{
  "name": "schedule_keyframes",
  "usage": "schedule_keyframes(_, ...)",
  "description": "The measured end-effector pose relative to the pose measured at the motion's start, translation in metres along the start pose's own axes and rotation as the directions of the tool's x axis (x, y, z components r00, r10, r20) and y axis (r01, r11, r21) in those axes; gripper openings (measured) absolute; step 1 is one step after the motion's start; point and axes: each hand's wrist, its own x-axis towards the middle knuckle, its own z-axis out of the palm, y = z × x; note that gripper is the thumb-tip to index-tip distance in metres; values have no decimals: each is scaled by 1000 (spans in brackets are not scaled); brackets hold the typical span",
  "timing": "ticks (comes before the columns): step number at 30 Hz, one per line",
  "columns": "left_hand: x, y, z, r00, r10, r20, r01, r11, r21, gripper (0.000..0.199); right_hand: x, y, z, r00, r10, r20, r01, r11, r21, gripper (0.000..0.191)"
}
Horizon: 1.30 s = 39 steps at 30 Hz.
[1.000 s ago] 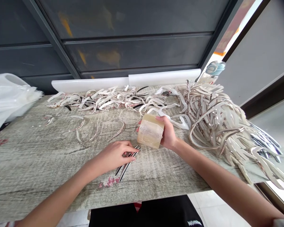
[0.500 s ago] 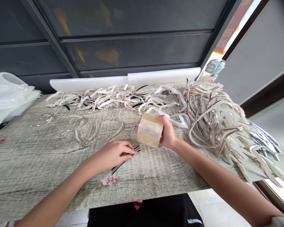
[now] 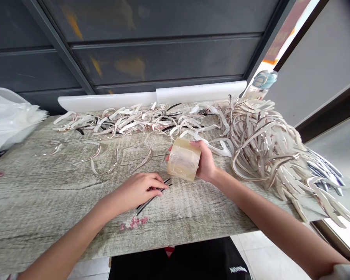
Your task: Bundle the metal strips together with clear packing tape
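Inventory: left hand (image 3: 135, 190), fingers closed over thin metal strips (image 3: 151, 199) on the table (image 3: 46, 217). Right hand (image 3: 205, 163), clamped around a roll of clear packing tape (image 3: 183, 160), just beside a heap of white-coated metal bands (image 3: 265, 151). Black shorts (image 3: 192, 264), white print (image 3: 238, 269) too small to read.

Grey wood-grain laminate on the desk (image 3: 61, 194), with darker streaks and pink flecks (image 3: 133, 222) near the front edge. An amber, translucent roll of packing tape (image 3: 183, 160). Black-and-silver rods (image 3: 146, 204). Silvery strips (image 3: 265, 144) with white edging. Dark grey metal panels (image 3: 163, 58) blotched orange-yellow. A milky white plastic bag (image 3: 8, 120). Black shorts (image 3: 177, 264) with white lettering.
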Motion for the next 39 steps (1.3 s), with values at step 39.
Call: schedule_keyframes(39,9,-3,5,984,-154,-89,136,973,-185,25,-1,0,3,1000,-13,-17,13,1000,-2,47)
